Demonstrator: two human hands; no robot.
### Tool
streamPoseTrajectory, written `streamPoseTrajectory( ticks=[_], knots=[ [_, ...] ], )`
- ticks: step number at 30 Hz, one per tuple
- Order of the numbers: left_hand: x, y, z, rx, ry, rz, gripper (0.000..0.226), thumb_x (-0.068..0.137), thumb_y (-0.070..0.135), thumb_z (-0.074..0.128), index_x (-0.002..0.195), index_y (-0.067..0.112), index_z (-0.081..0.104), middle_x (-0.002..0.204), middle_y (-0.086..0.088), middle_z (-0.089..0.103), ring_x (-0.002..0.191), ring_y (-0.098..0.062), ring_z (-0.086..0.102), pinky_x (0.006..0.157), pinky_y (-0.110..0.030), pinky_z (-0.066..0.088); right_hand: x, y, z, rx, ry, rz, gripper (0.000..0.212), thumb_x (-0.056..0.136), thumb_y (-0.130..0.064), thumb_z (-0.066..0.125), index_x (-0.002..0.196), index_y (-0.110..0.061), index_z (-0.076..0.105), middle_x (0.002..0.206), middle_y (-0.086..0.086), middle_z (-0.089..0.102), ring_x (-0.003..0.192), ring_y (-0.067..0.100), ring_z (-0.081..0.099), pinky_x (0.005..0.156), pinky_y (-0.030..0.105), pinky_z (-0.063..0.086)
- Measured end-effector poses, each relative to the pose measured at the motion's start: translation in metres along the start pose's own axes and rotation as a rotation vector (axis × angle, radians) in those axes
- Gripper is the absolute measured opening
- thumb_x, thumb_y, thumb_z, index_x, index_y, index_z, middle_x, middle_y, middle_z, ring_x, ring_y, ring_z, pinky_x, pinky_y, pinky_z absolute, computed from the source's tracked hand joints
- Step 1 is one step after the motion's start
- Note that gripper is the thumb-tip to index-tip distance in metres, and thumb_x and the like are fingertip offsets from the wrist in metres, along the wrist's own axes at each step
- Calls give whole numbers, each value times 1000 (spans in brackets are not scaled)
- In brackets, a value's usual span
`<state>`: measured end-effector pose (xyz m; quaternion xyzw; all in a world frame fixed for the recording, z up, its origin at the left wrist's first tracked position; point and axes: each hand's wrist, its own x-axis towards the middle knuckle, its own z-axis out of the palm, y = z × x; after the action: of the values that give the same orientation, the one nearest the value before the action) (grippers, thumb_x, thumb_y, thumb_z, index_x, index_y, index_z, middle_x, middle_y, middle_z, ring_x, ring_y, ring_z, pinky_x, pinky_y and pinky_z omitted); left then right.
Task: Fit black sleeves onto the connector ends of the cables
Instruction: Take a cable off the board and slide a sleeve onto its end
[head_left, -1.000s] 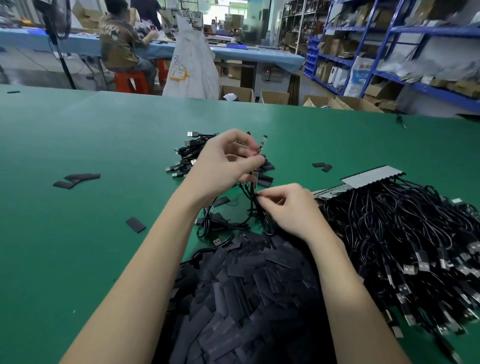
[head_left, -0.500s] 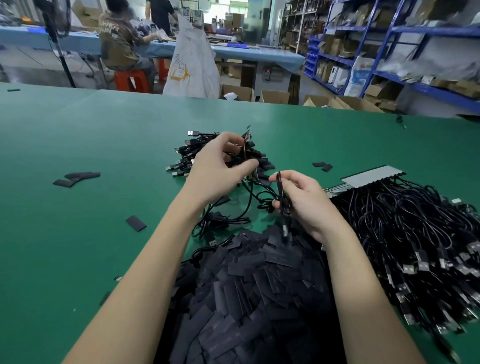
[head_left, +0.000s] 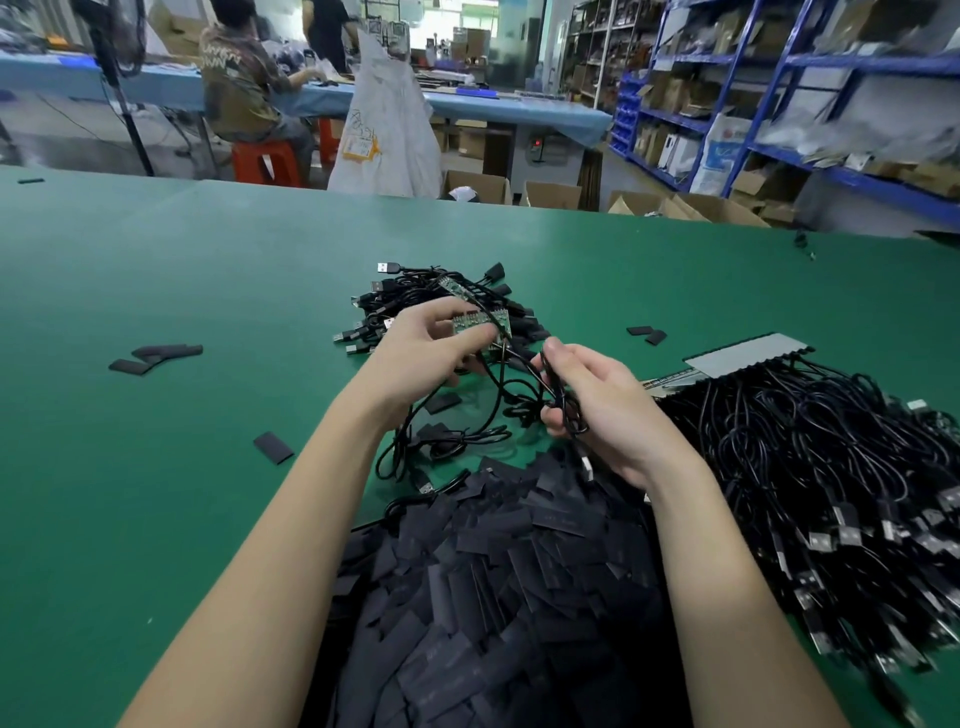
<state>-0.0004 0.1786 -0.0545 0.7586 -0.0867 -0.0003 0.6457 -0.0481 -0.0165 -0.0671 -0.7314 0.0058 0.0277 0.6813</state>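
Left hand (head_left: 431, 353) grip pinches small green boards (head_left: 480, 325); right hand (head_left: 602, 410) grip curled round black cables (head_left: 558, 400) trailing from boards

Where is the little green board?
In the head view, the green board sits mid-table, pinched in the left hand, just before the small cable pile.

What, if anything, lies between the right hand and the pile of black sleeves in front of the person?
Nothing visible does. The right hand, gripping a looped cable, hangs just above the far edge of the sleeve pile; only the cable's own end dangles between them.
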Motion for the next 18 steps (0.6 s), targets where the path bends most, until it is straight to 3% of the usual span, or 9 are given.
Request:
streamPoseTrajectory(
  ticks=[4,9,14,16,18],
  knots=[
    [2,0,1,-105,126,-3,14,91,22,75,100,27,65,87,0,69,63,-10,72,47,-19,46,0,2,-3,-208,57,-143,15,84,-30,82,94,-25,72,96,-5,70,58,10,63,68,27,52],
    [2,1,11,-150,198,-21,10,90,11,72,86,16,64,81,-6,67,59,-14,71,48,-21,51,-3,-4,0,-141,-26,-110,11,87,-12,77,85,-18,67,70,1,68,52,16,64,54,24,51],
    [1,6,9,-176,63,0,23,91,8,69,75,14,53,73,-5,64,60,-19,71,51,-24,53,-5,-5,13,-55,19,-68,8,94,-12,70,88,-8,66,72,6,75,56,20,70,50,24,53],
    [-1,8,9,-130,56,17,17,91,8,68,80,16,58,78,-7,61,58,-19,71,49,-24,52,-4,-6,16,27,58,-93,6,96,-11,67,91,-8,67,80,7,78,60,19,72,51,22,54],
    [-4,9,10,-93,69,52,17,91,8,66,98,23,63,86,-7,56,58,-20,72,51,-25,53,-3,-7,19,137,86,-96,5,97,-7,66,92,-8,65,82,7,78,64,20,75,53,21,55]
  ],
)
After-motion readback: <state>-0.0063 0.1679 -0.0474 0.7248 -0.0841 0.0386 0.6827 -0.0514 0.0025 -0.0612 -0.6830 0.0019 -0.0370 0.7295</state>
